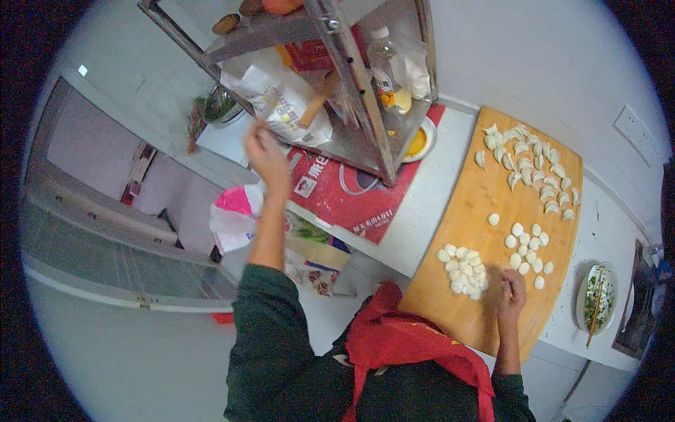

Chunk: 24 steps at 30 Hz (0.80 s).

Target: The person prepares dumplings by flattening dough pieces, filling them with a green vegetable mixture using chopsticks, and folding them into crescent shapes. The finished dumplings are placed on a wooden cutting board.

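Note:
My left hand (263, 150) is raised, blurred, beside a white printed plastic bag (274, 100) on a metal rack; whether its fingers hold anything cannot be made out. Over a wooden board (464, 211), my right hand (512, 293) has its fingers curled, and nothing shows clearly in them. Left of it lies a cluster of small dough pieces (464, 269); just beyond it are flattened dough rounds (523, 250), with one round (493, 219) apart. Folded dumplings (527, 158) cover the board's far end. To the right, a white bowl (598, 298) holds chopped green filling and chopsticks.
The metal rack (364, 89) stands on a red printed sheet (353, 200), carrying a plastic bottle (390, 79) and bags. By its foot sits a bowl of orange-yellow contents (422, 141). A pink and white bag (234, 216) is below my left forearm. A wall socket (635, 134) is at right.

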Motion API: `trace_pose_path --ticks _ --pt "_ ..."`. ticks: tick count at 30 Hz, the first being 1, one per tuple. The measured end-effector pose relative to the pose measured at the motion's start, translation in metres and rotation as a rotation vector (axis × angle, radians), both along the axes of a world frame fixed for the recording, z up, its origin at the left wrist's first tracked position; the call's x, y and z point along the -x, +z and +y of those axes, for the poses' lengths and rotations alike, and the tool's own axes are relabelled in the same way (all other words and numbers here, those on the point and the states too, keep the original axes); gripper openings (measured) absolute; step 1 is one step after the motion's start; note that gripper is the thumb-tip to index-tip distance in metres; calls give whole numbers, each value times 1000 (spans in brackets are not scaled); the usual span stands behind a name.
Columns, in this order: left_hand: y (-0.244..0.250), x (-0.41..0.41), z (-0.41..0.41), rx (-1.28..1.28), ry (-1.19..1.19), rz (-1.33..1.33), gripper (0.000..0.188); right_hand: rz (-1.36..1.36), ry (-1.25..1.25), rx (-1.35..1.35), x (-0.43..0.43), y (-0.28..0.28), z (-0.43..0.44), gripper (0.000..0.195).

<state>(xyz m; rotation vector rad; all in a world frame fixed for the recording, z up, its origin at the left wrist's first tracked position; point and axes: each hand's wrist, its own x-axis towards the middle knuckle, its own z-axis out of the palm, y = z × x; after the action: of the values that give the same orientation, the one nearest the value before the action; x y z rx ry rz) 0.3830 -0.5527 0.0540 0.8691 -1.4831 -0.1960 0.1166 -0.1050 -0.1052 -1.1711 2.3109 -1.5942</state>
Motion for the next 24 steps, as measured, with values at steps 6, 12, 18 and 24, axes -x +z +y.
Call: trace_pose_path --ticks 6,12,18,24 --pt "103 -29 -239 -221 -338 -327 25 -251 -345 14 -63 9 -2 12" --pt "22 -53 -420 -502 -244 -1120 30 -238 -415 -1 -121 21 -22 17" --pt "1 9 -454 -510 -243 -1168 30 -312 -540 74 -162 15 -11 20" --pt "-4 4 -464 -548 -244 -1040 31 -339 -525 64 -164 10 -11 19"
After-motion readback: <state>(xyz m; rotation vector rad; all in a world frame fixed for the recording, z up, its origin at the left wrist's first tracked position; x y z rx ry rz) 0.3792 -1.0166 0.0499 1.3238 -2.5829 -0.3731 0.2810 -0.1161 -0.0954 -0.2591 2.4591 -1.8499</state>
